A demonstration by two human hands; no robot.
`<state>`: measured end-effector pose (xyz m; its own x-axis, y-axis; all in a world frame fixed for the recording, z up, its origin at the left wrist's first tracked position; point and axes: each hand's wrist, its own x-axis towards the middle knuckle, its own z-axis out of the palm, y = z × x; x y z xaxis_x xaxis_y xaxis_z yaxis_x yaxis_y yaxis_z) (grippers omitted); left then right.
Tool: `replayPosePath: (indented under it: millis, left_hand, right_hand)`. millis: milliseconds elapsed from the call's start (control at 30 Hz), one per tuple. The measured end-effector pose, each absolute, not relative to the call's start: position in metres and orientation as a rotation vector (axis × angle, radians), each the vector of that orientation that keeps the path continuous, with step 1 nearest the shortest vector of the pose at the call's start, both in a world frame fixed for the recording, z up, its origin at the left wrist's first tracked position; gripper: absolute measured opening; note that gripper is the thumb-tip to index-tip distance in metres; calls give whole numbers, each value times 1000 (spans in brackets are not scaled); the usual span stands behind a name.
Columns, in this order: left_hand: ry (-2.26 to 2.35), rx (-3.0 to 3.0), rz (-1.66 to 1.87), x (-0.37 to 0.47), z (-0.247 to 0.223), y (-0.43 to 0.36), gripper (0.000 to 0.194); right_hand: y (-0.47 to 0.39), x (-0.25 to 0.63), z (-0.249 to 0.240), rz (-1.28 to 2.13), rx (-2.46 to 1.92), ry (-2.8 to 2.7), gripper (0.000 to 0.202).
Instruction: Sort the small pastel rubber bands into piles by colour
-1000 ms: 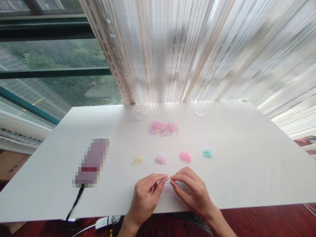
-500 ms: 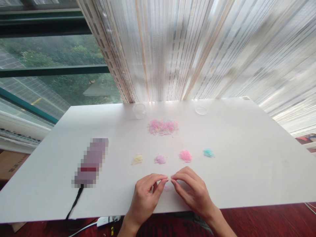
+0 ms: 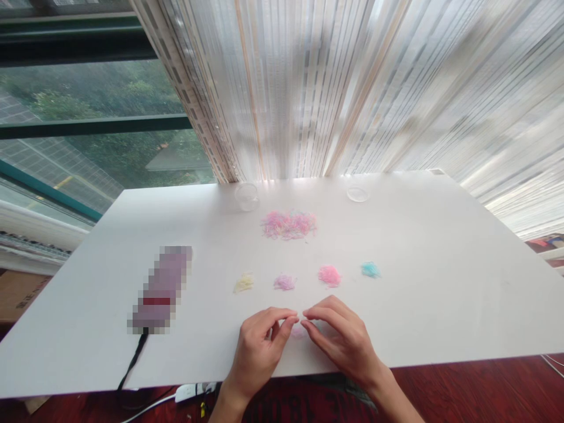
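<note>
Left hand in the head view (image 3: 259, 342): thumb and forefinger nearly met; whether they pinched a strand, I could not tell.
Right hand (image 3: 344, 336): fingertips bunched opposite, just beside the left ones; any grip was too small to make out.
Pale pink bits (image 3: 298, 332): lay on the white table (image 3: 423, 305) between the hands.
Sorted piles: yellow pile (image 3: 244, 282), lilac pile (image 3: 285, 282), pink pile (image 3: 330, 275) and blue pile (image 3: 371, 269) lay in a row, beyond them the mixed pile (image 3: 289, 225).
Change: almost none; the hands had kept their pose, so the fingertip work seemed at the same point.
Garment writing: "18.00" read on the dark garment (image 3: 304, 409).
Box writing: characters on the cardboard box (image 3: 27, 294), too small to read surely.
Pixelated item (image 3: 162, 288): any label was masked.
</note>
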<state>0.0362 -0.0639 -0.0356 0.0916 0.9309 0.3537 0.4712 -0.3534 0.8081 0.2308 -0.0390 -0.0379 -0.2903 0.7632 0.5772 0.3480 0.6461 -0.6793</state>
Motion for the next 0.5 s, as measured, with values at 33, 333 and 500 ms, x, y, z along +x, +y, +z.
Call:
replayPosePath:
  millis: [33,333,500]
  left_hand:
    - [1369,1874,1203,36,-35,-64,11]
    - [1346,1871,1170,35,-37,-63,14]
    - [1347,1863,1156,35,-37,-65,16]
  right_hand:
    - [-39,231,-38,542,-877,-1894,14]
    - [-39,231,-38,602,-892,-1894,12]
    - [-39,230,-34,624,-897,-1877,12]
